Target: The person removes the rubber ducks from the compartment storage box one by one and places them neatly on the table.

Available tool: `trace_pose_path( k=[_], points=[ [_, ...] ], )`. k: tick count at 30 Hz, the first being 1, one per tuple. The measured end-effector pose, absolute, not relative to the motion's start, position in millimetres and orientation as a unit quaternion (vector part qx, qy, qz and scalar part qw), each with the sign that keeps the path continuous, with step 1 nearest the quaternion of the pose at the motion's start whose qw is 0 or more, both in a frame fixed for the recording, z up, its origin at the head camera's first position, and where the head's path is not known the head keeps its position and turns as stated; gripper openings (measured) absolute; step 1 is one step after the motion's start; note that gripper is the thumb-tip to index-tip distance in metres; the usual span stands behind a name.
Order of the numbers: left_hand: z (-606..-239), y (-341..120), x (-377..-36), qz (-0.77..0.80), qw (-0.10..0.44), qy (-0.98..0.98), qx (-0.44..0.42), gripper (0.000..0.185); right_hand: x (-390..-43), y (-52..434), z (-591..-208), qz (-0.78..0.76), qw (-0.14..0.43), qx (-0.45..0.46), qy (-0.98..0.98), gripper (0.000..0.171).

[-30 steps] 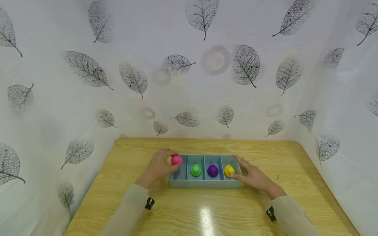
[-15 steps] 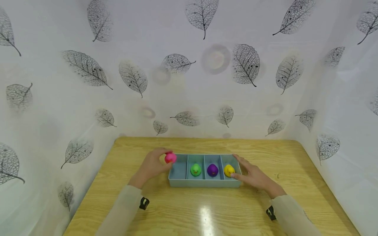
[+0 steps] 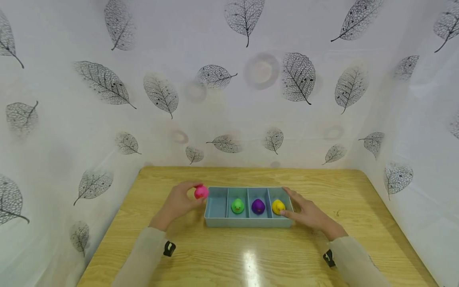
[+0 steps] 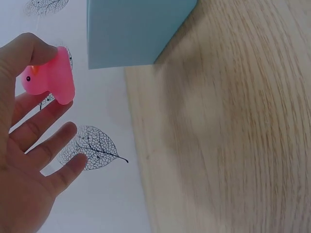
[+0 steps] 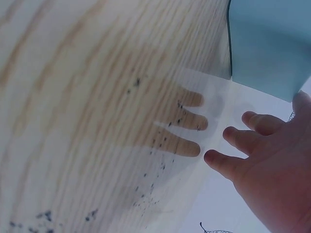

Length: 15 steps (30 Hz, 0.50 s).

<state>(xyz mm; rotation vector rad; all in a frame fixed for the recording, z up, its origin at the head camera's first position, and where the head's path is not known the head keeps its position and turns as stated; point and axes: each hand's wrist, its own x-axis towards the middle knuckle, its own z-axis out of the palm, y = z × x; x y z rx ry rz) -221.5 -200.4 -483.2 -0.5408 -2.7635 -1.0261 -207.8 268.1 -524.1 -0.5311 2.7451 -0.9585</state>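
Note:
My left hand (image 3: 178, 202) pinches a pink rubber duck (image 3: 201, 192) between thumb and fingertips, just off the left end of a blue-grey divided box (image 3: 248, 223). In the left wrist view the pink duck (image 4: 58, 80) shows side-on above the spread lower fingers, with the box's end wall (image 4: 136, 34) nearby. Green (image 3: 237, 206), purple (image 3: 258, 207) and yellow ducks each sit in their own compartment; the leftmost compartment (image 3: 217, 202) holds none. My right hand (image 3: 311, 215) rests at the box's right end, fingers extended, its thumb over the yellow duck (image 3: 277, 207).
The box stands on a wood-grain table (image 3: 229, 255). A white leaf-patterned curtain (image 3: 229, 111) encloses the table's back and sides. Dark bands (image 3: 169, 248) show at both wrists.
My left hand has drawn the pink duck leftward, from over the leftmost compartment to outside the box. The right hand and the other ducks have stayed in place.

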Motion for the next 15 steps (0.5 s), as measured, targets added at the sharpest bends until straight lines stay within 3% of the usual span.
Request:
trace_pose_path(
  k=[15],
  points=[
    [-501.3,-225.3,-225.0,-0.334,0.05,-0.933,-0.128,0.053,-208.7,267.6,-522.4,-0.326,0.098,-0.18,0.923,0.087]
  ],
)
